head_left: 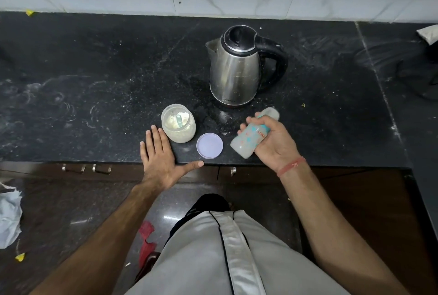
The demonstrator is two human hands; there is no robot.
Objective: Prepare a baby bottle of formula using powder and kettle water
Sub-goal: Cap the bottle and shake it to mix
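Right hand (272, 143) grips a tilted, blurred baby bottle above the black speckled stone counter (94, 81).

The translucent plastic baby bottle (248, 138), printed in teal with orange lettering too blurred to read, holds milky liquid; fingers and thumb curl round it. The left hand (158, 154) lies flat on the counter edge, fingers straight, thumb spread, beside the open clear jar of pale formula powder (179, 125). A round lilac lid (209, 145) lies between jar and bottle. Behind stands a steel kettle with black handle (237, 67); its small base marking is illegible.

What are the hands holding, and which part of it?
The right hand grips the baby bottle around its middle, tilted over the counter. The left hand holds nothing; it rests flat on the counter edge.
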